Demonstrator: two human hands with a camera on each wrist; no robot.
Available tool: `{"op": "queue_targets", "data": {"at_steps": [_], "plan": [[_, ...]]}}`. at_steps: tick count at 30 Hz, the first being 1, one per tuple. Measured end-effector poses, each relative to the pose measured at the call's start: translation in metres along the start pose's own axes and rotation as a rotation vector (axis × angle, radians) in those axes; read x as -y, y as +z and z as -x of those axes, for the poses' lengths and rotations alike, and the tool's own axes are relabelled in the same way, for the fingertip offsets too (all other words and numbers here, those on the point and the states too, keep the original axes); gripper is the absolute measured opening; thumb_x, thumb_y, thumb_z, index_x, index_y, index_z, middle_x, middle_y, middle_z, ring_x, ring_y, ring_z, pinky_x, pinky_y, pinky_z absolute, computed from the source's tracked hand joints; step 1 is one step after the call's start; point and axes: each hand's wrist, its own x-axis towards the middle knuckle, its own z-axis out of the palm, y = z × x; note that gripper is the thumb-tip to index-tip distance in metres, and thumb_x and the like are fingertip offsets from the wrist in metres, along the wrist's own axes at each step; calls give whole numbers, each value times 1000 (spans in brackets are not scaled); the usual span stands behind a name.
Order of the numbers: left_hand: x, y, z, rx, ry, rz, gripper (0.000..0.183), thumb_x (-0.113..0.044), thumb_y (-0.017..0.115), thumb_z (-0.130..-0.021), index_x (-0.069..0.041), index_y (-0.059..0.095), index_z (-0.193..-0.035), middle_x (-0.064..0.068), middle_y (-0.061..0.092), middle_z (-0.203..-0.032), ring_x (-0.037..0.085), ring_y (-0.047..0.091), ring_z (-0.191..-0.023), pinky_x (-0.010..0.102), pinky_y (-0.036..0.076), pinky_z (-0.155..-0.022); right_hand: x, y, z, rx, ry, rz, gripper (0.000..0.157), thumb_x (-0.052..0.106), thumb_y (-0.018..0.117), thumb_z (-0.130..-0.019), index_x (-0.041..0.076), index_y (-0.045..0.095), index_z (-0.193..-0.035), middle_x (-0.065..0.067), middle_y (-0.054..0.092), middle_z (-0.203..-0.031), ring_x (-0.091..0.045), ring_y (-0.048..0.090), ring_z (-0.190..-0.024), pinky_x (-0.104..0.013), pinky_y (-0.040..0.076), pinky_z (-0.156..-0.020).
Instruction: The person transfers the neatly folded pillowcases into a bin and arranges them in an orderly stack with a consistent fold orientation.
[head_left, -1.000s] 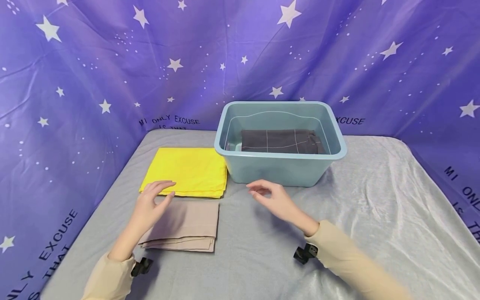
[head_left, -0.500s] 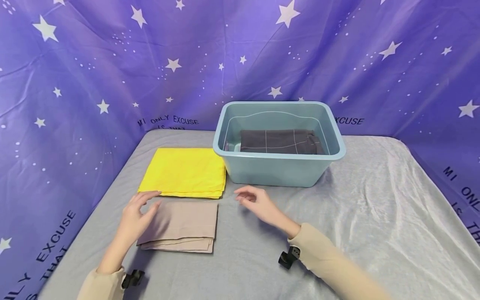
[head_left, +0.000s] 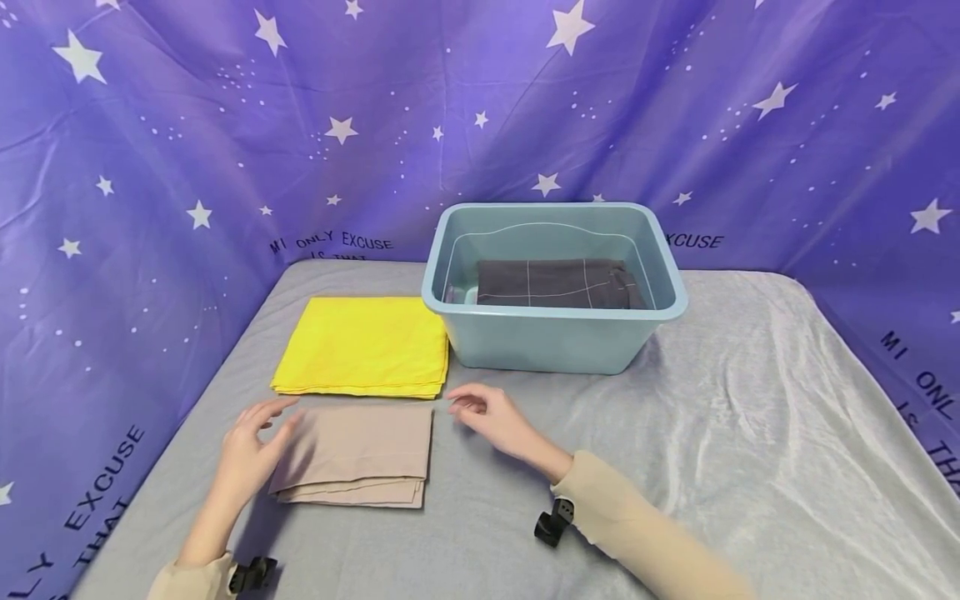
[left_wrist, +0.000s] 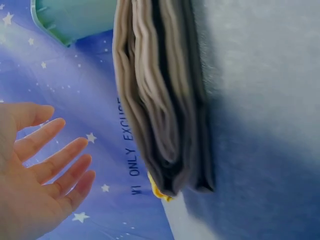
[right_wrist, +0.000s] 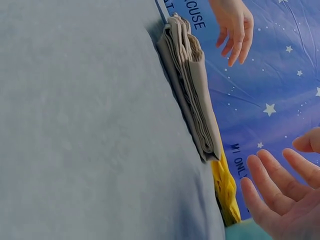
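A folded beige-pink cloth [head_left: 360, 450] lies on the table between my two hands. Over its left end hovers my left hand [head_left: 251, 446], fingers relaxed and spread from the thumb, holding nothing. My right hand [head_left: 487, 417] is just off the cloth's right edge, its fingers loosely bent with nothing in them. Both wrist views show the cloth's stacked layers [left_wrist: 150, 90] edge-on, with the left fingers [left_wrist: 60, 165] and right fingers [right_wrist: 275, 180] apart from it. Behind it sits a folded yellow cloth [head_left: 363, 346].
A blue-grey plastic bin [head_left: 551, 337] stands at the back, right of the yellow cloth. Inside it lies a folded dark grey cloth [head_left: 555, 283] with white lines. A grey cover [head_left: 735, 433] spreads over the table, and a purple star-printed curtain [head_left: 420, 100] hangs behind and at the sides.
Both hands have moved left and nearer the front, from beside the yellow cloth and the bin to the two ends of the beige-pink cloth. The cloths and bin stay put.
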Motion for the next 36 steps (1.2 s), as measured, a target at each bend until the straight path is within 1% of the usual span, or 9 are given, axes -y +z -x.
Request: {"op": "queue_targets", "data": {"at_steps": [7,12,16,18,20,24,27,33,36], "plan": [[9,-1,7,16,-36,-13,26,-5,64,-82,0,65,-107,18,62,-105,-1,44,-93,20,39,-71,-7,14,-1,8,5,-21,26,-2,50,-87,-8,59,-110,-25,64,-95,-33,62,-78,-17,46,-59],[14,-1,11,51,-74,-25,27,-8,62,-84,1,63,-109,19,60,-108,22,52,-97,22,38,-74,-11,24,-1,2,22,-52,28,-3,51,-86,-11,55,-113,-27,62,-97,-35,62,-80,-21,50,-64],[16,-2,13,95,-125,-11,29,-12,59,-87,2,61,-113,22,57,-112,36,53,-100,34,41,-78,-13,31,-1,-10,49,-94,31,-5,50,-85,-12,52,-115,-30,59,-100,-38,61,-80,-30,53,-67],[16,-2,14,108,-146,-2,30,-12,58,-88,3,60,-114,23,55,-114,37,52,-102,39,41,-80,-12,33,0,-15,63,-111,32,-4,50,-86,-11,51,-117,-30,59,-103,-38,61,-81,-33,53,-69],[17,-2,15,113,-155,11,31,-12,57,-88,3,59,-115,23,54,-115,36,51,-103,36,41,-81,-4,33,3,-16,80,-132,34,-5,49,-86,-12,49,-119,-32,57,-106,-40,60,-84,-40,52,-71],[20,-1,16,117,-173,32,32,-12,57,-89,4,57,-117,24,53,-116,35,50,-103,29,40,-82,4,35,6,-20,109,-142,36,-6,49,-86,-11,47,-122,-33,53,-113,-43,59,-87,-33,52,-70],[23,-1,16,147,-205,63,36,-14,56,-90,5,53,-121,27,51,-119,40,50,-105,38,42,-83,-5,39,4,-40,124,-123,38,-3,50,-87,-8,48,-124,-29,52,-117,-39,59,-92,-25,50,-70],[27,-2,17,214,-241,93,43,-16,54,-91,5,46,-128,30,49,-124,42,49,-108,11,37,-77,-14,45,3,-68,125,-137,39,2,51,-88,-6,46,-126,-28,48,-123,-38,55,-107,-33,50,-82],[28,-2,17,248,-247,95,45,-16,52,-92,6,43,-130,31,47,-125,44,48,-109,26,44,-84,-14,46,3,-69,131,-146,40,2,51,-89,-7,45,-127,-28,47,-125,-39,52,-110,-35,48,-87]]}}
